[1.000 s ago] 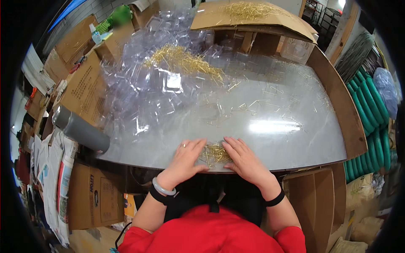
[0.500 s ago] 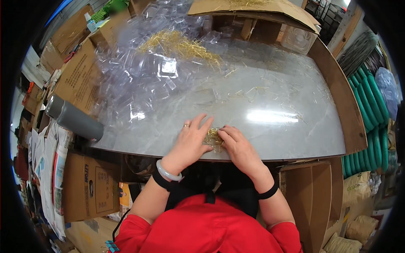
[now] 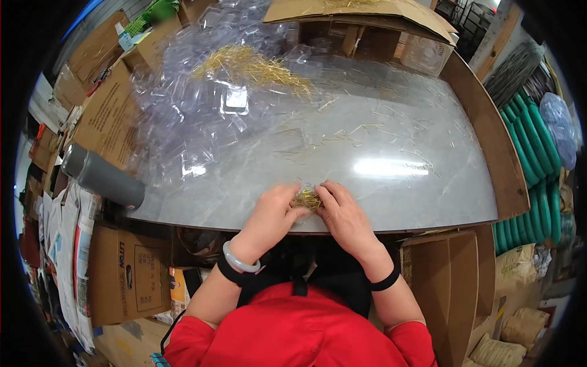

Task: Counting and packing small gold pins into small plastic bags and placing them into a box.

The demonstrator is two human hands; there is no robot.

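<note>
A small bundle of thin gold wire hooks (image 3: 307,199) lies at the table's near edge, pinched between my two hands. My left hand (image 3: 276,211) presses against its left side, thumb toward me and fingers curled at the far side. On the right side, my right hand (image 3: 345,215) closes in with its fingers bent over the hooks. Curved wire ends stick up beyond my fingertips. A larger heap of the same gold hooks (image 3: 247,67) rests farther back on a pile of clear plastic boxes (image 3: 189,119).
Loose hooks are scattered over the grey tabletop (image 3: 391,202). A grey bottle (image 3: 107,177) leans at the left edge. Cardboard walls (image 3: 489,134) border the right side, and a cardboard shelter (image 3: 361,15) with a white fan (image 3: 425,54) stands at the back.
My left hand's fingers have drawn in from spread to curled around the bundle. My right hand has stayed at the bundle's right side, and the hooks sit more tightly gathered.
</note>
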